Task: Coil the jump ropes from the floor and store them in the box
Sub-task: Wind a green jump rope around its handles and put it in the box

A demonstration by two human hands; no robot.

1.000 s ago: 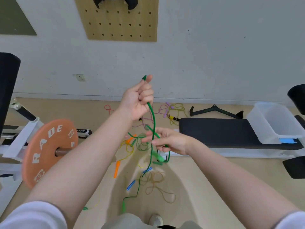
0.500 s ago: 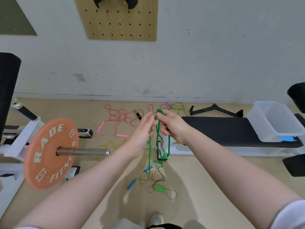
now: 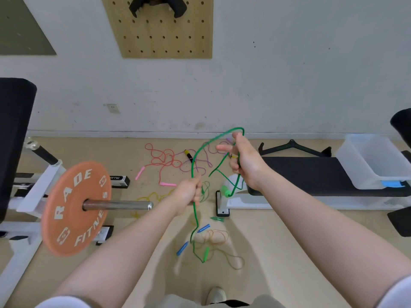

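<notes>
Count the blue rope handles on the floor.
2. One blue handle lies just right of the hanging green jump rope; the other blue handle lies lower left of it, nearer the shoe. More may hide behind the arms.

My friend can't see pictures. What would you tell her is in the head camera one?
A person's two hands hold a green jump rope up over a gym floor: the right hand holds gathered loops, the left hand grips the strand lower down. More colourful ropes lie tangled on the floor, and a clear box sits on a black bench.
</notes>
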